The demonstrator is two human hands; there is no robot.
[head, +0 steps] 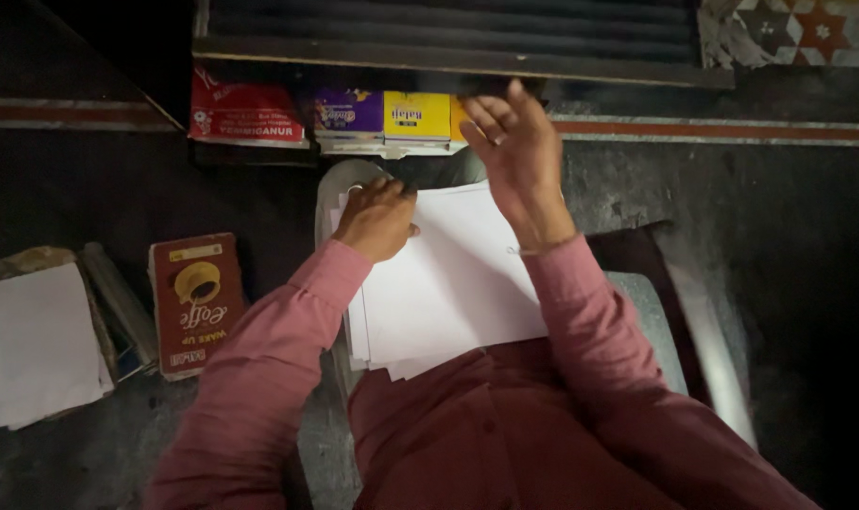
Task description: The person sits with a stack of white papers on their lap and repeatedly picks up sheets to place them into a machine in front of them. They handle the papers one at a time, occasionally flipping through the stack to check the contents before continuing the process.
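left hand (377, 219) rests curled, pressing down on the white paper stack (448, 283) across the lap. right hand (515, 151) is lifted above the stack's far edge, fingers spread loose, holding nothing. brown carton (198, 302) on the floor.

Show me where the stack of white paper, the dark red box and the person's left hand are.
stack of white paper (448, 293), head view, on the bare top sheet.
dark red box (197, 302), head view, on its printed top face.
left hand (377, 219), head view, on the back of the hand.

a stack of white paper sheets (439, 293) lies flat, slightly fanned, on the lap.
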